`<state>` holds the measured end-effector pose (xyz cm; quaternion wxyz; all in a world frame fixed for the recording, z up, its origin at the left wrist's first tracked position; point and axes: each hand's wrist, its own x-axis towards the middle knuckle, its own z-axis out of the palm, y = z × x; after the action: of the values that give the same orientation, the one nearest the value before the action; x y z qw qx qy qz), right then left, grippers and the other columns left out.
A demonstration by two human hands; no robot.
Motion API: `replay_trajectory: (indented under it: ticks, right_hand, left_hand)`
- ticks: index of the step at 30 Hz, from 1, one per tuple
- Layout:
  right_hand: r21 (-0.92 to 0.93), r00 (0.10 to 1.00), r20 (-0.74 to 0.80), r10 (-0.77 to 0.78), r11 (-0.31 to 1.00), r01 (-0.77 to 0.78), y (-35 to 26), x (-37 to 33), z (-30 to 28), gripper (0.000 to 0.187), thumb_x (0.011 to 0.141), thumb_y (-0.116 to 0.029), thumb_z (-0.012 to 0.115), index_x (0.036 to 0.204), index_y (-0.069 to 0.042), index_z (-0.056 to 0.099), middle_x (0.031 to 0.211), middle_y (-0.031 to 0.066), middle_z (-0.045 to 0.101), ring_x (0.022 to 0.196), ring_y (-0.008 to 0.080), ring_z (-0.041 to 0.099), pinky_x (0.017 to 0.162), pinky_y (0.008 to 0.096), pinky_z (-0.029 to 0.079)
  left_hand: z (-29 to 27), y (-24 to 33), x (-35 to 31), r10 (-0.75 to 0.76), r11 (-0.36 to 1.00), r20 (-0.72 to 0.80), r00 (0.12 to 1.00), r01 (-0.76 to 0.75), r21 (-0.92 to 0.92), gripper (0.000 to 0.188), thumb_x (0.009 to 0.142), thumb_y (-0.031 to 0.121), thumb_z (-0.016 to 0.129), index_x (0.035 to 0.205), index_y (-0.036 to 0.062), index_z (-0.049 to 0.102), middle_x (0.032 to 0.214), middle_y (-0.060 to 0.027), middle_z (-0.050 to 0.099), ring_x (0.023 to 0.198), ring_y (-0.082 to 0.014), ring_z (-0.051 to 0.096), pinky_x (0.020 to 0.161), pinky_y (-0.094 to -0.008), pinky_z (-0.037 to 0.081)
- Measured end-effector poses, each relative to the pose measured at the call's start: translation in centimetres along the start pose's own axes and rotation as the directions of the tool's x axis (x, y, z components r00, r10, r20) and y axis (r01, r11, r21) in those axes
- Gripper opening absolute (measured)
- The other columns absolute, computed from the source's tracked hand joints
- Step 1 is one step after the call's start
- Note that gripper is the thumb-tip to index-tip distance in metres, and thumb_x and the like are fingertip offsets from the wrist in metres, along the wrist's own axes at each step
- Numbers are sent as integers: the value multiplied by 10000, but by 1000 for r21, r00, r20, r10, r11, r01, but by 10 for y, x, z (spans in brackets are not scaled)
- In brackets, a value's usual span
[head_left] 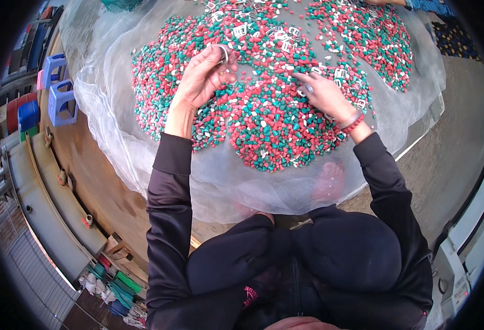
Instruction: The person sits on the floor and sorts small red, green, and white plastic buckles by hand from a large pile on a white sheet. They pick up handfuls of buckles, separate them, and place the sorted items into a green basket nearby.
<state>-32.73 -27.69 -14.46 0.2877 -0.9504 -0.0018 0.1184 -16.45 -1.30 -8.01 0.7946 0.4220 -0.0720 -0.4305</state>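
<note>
A wide heap of small red, green and white plastic pieces point(269, 118) lies on a sheer white mesh sheet point(225, 187) spread over the floor. Several white clip-shaped pieces point(278, 34) are mixed in at the far side. My left hand point(206, 74) is raised above the heap, its fingers closed on a small bunch of white ring-shaped clips point(224, 53). My right hand point(324, 93) rests palm down on the heap, its fingertips touching a white clip point(306, 87). A red bead bracelet point(353, 124) circles my right wrist. Both arms wear dark sleeves.
Blue and lilac plastic stools point(60, 88) stand at the left beside a long grey bench point(49, 203). Another person's arm point(412, 4) reaches in at the top right. My bare foot point(329, 181) shows under the mesh. White equipment point(467, 247) stands at the right.
</note>
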Motion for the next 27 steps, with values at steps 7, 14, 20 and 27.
replay_trajectory:
  ticks: [7,14,20,27]
  right_hand:
    - [337,997,-28,79,939,-64,3,19,14,202,902,-155,565,1066,-37,553,952,138,599,900,281,622,690,412,514]
    - [895,983,27,179,433,-104,20,-34,-110,366,932,-238,599,1258,-79,551,851,-3,550,648,33,482,473,178,338]
    - [913,966,-258,1,-327,244,30,-76,-121,479,901,-488,606,970,-19,539,876,116,492,664,146,486,360,177,288]
    - [859,726,213,654,229,-459,103,-127,-74,298,854,-300,701,961,-41,599,735,22,555,487,67,449,363,210,294]
  left_hand:
    - [60,-34,13,-177,630,102,979,33,776,228,890,307,664,893,86,613,720,61,528,573,-59,465,456,-194,352]
    - [115,-156,44,-242,-127,486,840,-524,842,263,835,186,620,1063,55,612,848,-140,614,817,-310,659,637,-432,544]
    - [108,-192,67,-205,-274,595,777,-629,727,151,774,91,600,888,0,562,831,-136,582,793,-304,641,610,-395,545]
    - [27,-99,47,7,359,85,996,-82,930,294,956,337,562,1008,48,561,826,-80,603,795,-212,636,660,-366,498]
